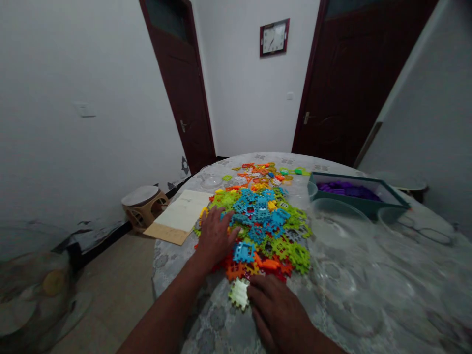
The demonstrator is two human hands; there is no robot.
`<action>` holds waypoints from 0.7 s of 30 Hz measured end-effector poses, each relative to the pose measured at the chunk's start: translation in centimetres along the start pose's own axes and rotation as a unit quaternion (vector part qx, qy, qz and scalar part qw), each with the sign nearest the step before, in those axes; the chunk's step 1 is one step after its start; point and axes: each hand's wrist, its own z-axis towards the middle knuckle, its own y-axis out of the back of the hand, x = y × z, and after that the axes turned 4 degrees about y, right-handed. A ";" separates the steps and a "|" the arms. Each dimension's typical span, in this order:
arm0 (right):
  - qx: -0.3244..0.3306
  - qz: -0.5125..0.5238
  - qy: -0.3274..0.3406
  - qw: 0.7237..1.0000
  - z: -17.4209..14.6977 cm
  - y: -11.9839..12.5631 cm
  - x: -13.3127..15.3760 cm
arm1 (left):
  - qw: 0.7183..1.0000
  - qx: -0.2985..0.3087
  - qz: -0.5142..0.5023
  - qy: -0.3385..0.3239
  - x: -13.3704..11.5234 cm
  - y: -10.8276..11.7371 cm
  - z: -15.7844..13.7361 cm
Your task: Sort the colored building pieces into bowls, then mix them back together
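A mixed heap of toothed plastic building pieces point(261, 209) lies on the table, blue on top with green, yellow, orange and red ones around. My left hand point(215, 235) rests on the heap's left side, fingers spread over the pieces. Just right of its fingers is a blue window-like piece point(244, 252). My right hand point(280, 309) is at the near edge of the heap, its fingers closed at the right edge of a pale green toothed piece point(239, 294). The thumb's grip on that piece is partly hidden.
Smaller orange pieces point(258, 169) are scattered farther back. A dark green box point(354, 206) with purple contents stands right, near clear plastic containers point(342, 231) and glasses point(435, 237). An open notebook point(186, 211) lies left, overhanging the table edge. A wooden stool point(142, 195) stands beyond.
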 end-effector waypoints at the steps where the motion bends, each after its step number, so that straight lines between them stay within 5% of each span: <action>1: -0.004 -0.006 -0.018 1.000 0.1 -0.1 0.0 | 1.000 -0.013 0.018 0.021 0.6 -0.3 -0.2; 4: -0.015 -0.007 -0.044 0.999 0.6 -0.2 -0.2 | 0.996 0.008 0.046 0.074 2.4 -1.5 -0.7; 8: -0.070 -0.013 -0.001 0.997 1.3 1.9 0.1 | 0.999 0.036 0.012 0.023 4.3 -3.1 -1.2; 12: -0.131 -0.015 0.050 0.990 2.0 8.1 1.8 | 0.998 -0.013 -0.045 -0.033 5.2 -4.1 -1.6; 15: -0.159 -0.044 0.002 0.986 2.7 14.7 1.5 | 0.996 -0.033 -0.060 -0.050 5.1 -4.6 -1.6; 18: -0.181 -0.154 -0.071 0.969 3.4 21.8 -3.2 | 0.995 -0.055 -0.067 -0.044 4.7 -4.9 -1.8; 21: -0.134 -0.264 -0.226 0.928 3.9 28.2 -11.9 | 0.993 -0.074 -0.079 -0.051 4.6 -5.1 -2.0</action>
